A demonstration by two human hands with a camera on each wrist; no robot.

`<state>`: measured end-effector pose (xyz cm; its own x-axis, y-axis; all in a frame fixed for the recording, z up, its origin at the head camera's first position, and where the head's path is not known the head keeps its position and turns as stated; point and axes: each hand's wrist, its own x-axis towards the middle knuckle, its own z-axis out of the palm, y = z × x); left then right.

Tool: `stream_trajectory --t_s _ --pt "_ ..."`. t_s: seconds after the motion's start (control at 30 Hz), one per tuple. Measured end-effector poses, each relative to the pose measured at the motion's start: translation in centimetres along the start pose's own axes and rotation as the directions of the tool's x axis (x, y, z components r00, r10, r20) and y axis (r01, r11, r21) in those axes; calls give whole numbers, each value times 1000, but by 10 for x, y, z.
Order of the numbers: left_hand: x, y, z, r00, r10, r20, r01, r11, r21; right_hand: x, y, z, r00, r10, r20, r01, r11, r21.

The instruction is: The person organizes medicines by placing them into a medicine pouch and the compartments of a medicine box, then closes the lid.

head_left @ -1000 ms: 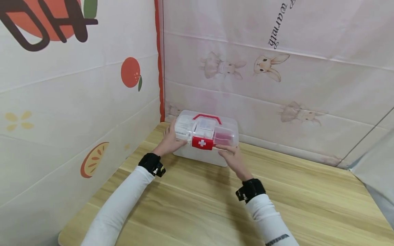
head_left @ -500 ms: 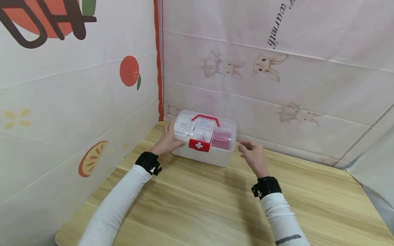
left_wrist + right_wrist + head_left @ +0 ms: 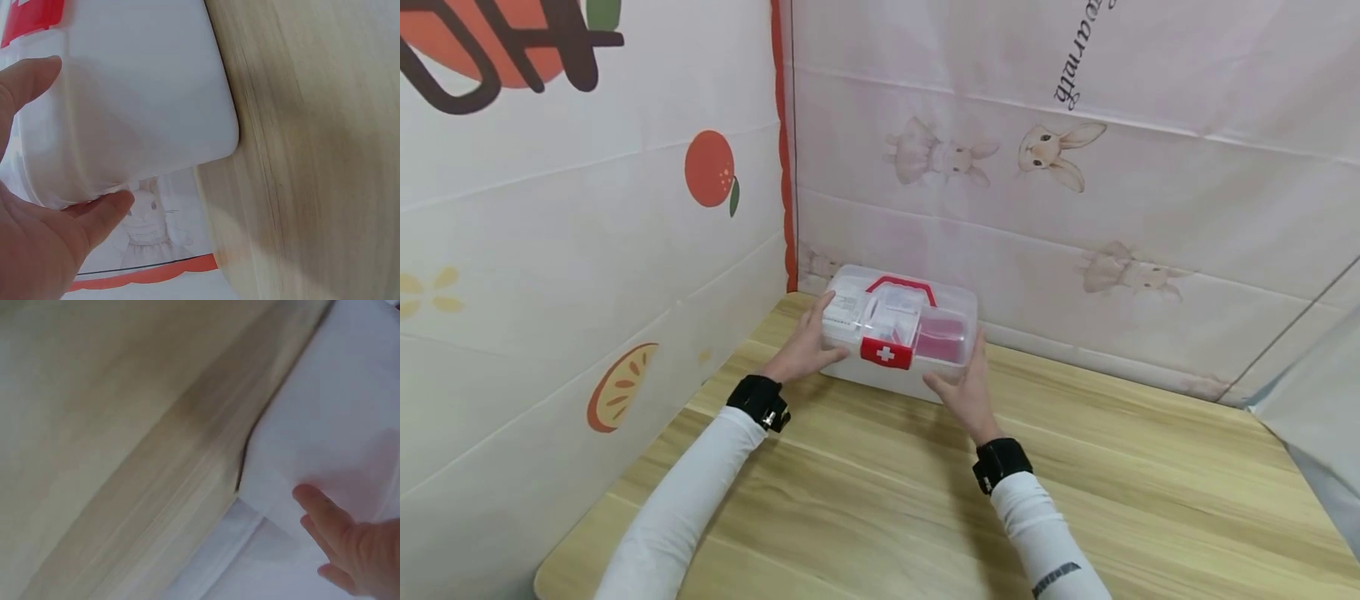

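Note:
A first-aid box (image 3: 880, 380) with a white base and a clear lid stands on the table near the corner. Its red latch (image 3: 886, 353) bears a white cross and lies down over the front. A red handle (image 3: 901, 282) is folded on top. Through the lid show white packets (image 3: 844, 308) and a pink item (image 3: 942, 335). My left hand (image 3: 803, 346) grips the box's left end, thumb in front, fingers round the side. My right hand (image 3: 967, 396) holds the right end, thumb on the front and fingers along the side; the right wrist view shows those fingers (image 3: 328, 519) there.
The wooden table (image 3: 850, 500) runs forward and right from the box. A printed curtain (image 3: 1075, 233) hangs close behind it. Another curtain (image 3: 625, 250) with fruit prints rises along the left edge.
My right hand leaves the latch area, moves off to the right of the box, then comes back to its right end. The latch now lies flatter and lower. The left hand stays put.

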<state>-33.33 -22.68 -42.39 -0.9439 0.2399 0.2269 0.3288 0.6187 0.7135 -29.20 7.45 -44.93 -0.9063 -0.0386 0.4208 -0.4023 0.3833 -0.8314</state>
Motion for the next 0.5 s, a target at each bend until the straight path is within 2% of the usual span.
stream_trajectory --t_s 0.13,0.33,0.5 --pt "-1 3 2 1000 -10 -1 10 1000 0 -1 3 0 999 -44 -26 42 995 -90" --pt "-1 9 4 999 -32 -7 32 999 11 0 3 -5 999 -30 9 31 996 -84" --pt "-2 12 8 1000 -7 2 7 1000 15 -4 2 -13 1000 6 16 -5 997 -75"
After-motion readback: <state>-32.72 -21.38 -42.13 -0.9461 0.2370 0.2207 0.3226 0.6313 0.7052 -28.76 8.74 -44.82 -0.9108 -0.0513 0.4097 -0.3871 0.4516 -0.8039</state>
